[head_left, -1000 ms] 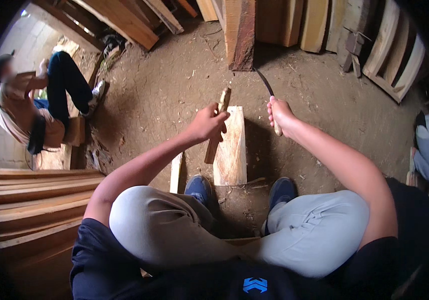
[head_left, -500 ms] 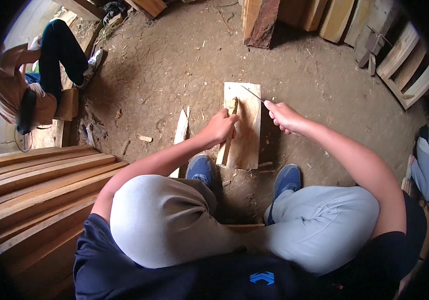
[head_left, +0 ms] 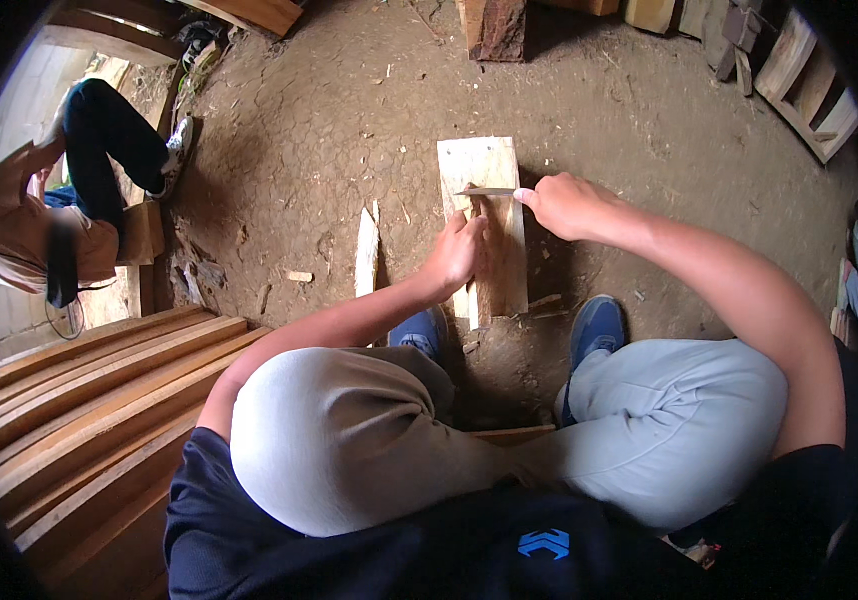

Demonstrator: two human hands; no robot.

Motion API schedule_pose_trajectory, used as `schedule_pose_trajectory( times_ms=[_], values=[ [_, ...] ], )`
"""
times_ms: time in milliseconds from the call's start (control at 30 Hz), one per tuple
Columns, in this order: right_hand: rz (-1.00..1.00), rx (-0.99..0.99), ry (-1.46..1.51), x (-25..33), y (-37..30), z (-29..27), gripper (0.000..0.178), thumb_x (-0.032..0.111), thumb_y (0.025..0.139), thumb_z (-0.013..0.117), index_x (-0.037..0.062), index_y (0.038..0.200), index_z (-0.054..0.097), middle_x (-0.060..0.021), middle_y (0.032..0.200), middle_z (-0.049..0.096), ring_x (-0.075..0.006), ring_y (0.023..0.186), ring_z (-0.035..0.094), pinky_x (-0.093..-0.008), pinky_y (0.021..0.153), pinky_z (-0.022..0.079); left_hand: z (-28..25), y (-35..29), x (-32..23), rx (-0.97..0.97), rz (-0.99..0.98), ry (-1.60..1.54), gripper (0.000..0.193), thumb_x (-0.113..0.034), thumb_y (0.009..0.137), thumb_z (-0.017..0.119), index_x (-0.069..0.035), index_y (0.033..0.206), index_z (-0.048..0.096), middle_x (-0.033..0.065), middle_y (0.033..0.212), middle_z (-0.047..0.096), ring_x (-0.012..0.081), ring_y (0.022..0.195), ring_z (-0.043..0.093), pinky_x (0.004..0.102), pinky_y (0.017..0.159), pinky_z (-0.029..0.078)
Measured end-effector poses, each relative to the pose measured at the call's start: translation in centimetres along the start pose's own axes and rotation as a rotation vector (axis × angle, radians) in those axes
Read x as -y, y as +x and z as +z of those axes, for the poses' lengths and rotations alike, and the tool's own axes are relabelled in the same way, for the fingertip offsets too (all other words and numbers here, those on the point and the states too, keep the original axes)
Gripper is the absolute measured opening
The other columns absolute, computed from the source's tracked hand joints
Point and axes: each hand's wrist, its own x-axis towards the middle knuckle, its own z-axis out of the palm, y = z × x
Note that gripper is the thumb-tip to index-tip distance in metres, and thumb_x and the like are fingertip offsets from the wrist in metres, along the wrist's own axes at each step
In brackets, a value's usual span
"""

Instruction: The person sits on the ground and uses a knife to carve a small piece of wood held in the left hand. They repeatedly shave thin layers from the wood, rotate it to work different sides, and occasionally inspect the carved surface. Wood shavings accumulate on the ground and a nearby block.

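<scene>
My left hand (head_left: 457,252) is closed around a narrow wooden stick (head_left: 482,296), which lies lengthwise along a pale, flat wooden board (head_left: 510,250) on the ground between my feet. In my right hand (head_left: 567,207), to the right of the board, is a knife (head_left: 494,191). Its thin blade points left and crosses the far end of the stick, just beyond my left fingers. The knife's handle is hidden in my grip. I cannot tell how deep the edge sits in the wood.
A pointed wood offcut (head_left: 366,252) and a small chip (head_left: 300,276) lie left of the board. Stacked planks (head_left: 99,400) fill the lower left. Another person (head_left: 99,190) sits at the far left. Thick timber blocks (head_left: 494,30) and a wooden frame (head_left: 799,90) stand at the back.
The knife has swung from pointing up over the board to lying level across the stick's far end. My left hand still grips the stick. The whole view has shifted slightly.
</scene>
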Motion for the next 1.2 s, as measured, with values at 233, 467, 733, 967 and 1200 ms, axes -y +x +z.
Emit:
schedule_pose_trajectory(
  times_ms=[233,467,733,967,1200],
  values=[
    [-0.011,-0.028,-0.136,0.1,-1.0,-1.1,0.056,0.042,0.100,0.036,-0.0057,0.094,0.065,-0.0272,0.097,0.065,-0.0427,0.094,0.064,-0.0524,0.082,0.049,0.8,0.6,-1.3,0.040,-0.710,-0.712,0.035,-0.022,0.093,0.044,0.003,0.116,0.052,0.0304,0.105,0.052,0.0449,0.102,0.051,0.0442,0.091,0.041],
    [-0.006,-0.018,-0.215,1.1,-1.2,-1.2,0.056,0.041,0.101,0.035,-0.0044,0.094,0.067,-0.0253,0.095,0.067,-0.0419,0.092,0.065,-0.0516,0.079,0.051,1.8,0.3,0.0,-0.036,-0.784,-0.798,0.020,-0.024,0.096,0.045,-0.005,0.101,0.046,0.0093,0.062,0.048,0.0227,0.049,0.051,0.0358,0.041,0.040],
    [0.010,0.046,-0.257,1.3,-1.2,-1.5,0.049,0.037,0.101,0.036,-0.0007,0.103,0.067,-0.0196,0.100,0.068,-0.0345,0.096,0.066,-0.0465,0.081,0.052,0.1,0.5,-2.5,-0.011,-0.702,-0.486,0.032,-0.030,0.098,0.044,0.001,0.108,0.045,0.0111,0.070,0.051,0.0220,0.060,0.054,0.0331,0.050,0.042],
    [0.004,0.036,-0.256,1.5,-1.3,-1.2,0.049,0.038,0.101,0.037,0.0005,0.101,0.068,-0.0185,0.098,0.069,-0.0342,0.095,0.067,-0.0465,0.080,0.052,-1.3,0.8,-3.8,0.066,-0.818,-0.469,0.045,-0.036,0.096,0.045,0.007,0.109,0.045,0.0270,0.088,0.060,0.0331,0.082,0.061,0.0438,0.074,0.048],
    [0.011,0.003,-0.230,1.6,-1.4,-1.3,0.049,0.038,0.101,0.037,0.0014,0.096,0.070,-0.0168,0.093,0.070,-0.0329,0.091,0.068,-0.0454,0.079,0.053,0.0,0.4,-2.3,0.036,-0.818,-0.658,0.036,-0.031,0.096,0.045,0.003,0.105,0.044,0.0194,0.078,0.056,0.0286,0.071,0.060,0.0406,0.060,0.048]
  ],
)
